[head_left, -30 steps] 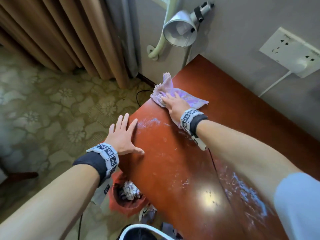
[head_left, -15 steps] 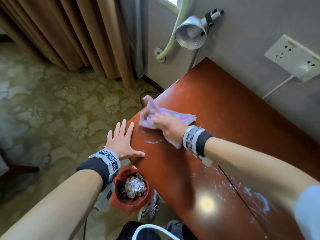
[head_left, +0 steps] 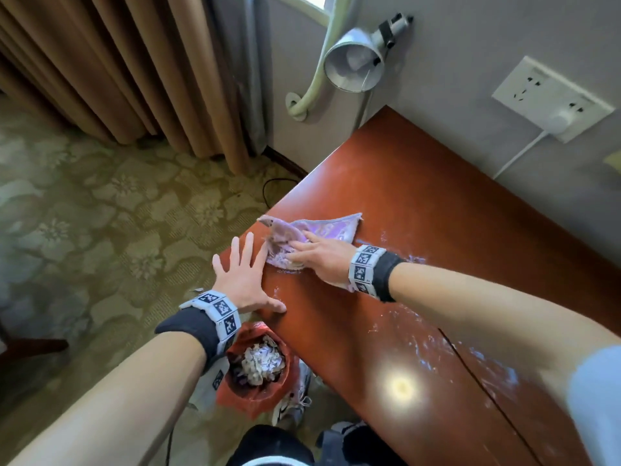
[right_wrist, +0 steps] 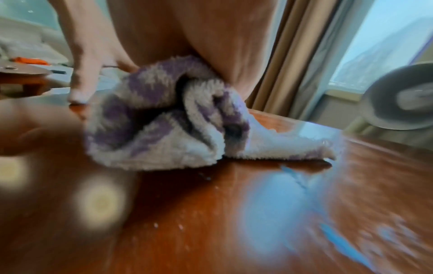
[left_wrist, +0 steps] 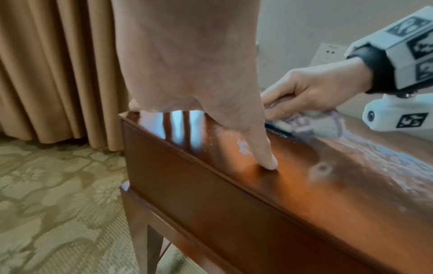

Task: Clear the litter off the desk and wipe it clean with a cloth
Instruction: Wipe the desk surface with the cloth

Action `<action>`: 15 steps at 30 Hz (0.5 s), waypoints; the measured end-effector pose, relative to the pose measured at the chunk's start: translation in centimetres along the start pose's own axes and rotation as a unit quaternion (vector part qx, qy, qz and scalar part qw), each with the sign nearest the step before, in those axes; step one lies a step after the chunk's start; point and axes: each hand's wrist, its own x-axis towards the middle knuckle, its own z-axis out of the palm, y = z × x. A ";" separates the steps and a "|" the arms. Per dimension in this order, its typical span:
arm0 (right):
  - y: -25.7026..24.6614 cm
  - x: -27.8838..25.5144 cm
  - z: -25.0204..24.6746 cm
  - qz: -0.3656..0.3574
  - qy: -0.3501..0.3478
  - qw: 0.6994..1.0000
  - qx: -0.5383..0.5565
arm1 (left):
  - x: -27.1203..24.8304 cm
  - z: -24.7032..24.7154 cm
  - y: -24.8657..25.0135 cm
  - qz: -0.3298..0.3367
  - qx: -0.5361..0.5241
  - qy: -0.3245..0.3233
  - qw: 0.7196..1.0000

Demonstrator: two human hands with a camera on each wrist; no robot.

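A purple and white cloth [head_left: 331,228] lies bunched on the red-brown desk [head_left: 420,196] near its left edge. My right hand [head_left: 319,258] sits on top of it, fingers curled over the bunched part, as the left wrist view shows for the cloth [left_wrist: 314,123]. In the right wrist view the cloth [right_wrist: 164,133] is crumpled under my palm. My left hand [head_left: 242,277] lies flat with fingers spread on the desk's left edge, just left of the cloth, thumb on the top [left_wrist: 266,155]. Pale wet streaks [head_left: 413,344] mark the desk.
A red bin [head_left: 235,396] with crumpled paper [head_left: 262,363] stands on the carpet below the desk's left edge, shoes [head_left: 292,405] beside it. A grey lamp [head_left: 356,62] hangs over the far corner. A wall socket [head_left: 551,95] and curtains [head_left: 134,79] are behind.
My right hand has dragged the cloth from the far left corner towards me along the left edge, up close to my left hand. The left hand has stayed planted on the edge.
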 end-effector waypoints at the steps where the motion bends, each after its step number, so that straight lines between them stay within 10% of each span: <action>1: 0.2 -1.2 -0.5 0.024 0.028 0.999 0.023 | 0.2 -0.1 0.6 0.008 0.006 -0.010 1.000; 9: 13.0 -9.5 -3.7 0.399 0.150 0.901 0.083 | 2.4 -0.9 7.7 0.060 0.062 -0.051 0.995; 15: 11.1 -10.0 -0.8 0.383 0.121 0.911 0.095 | 2.6 -1.2 8.8 0.038 0.059 -0.070 0.995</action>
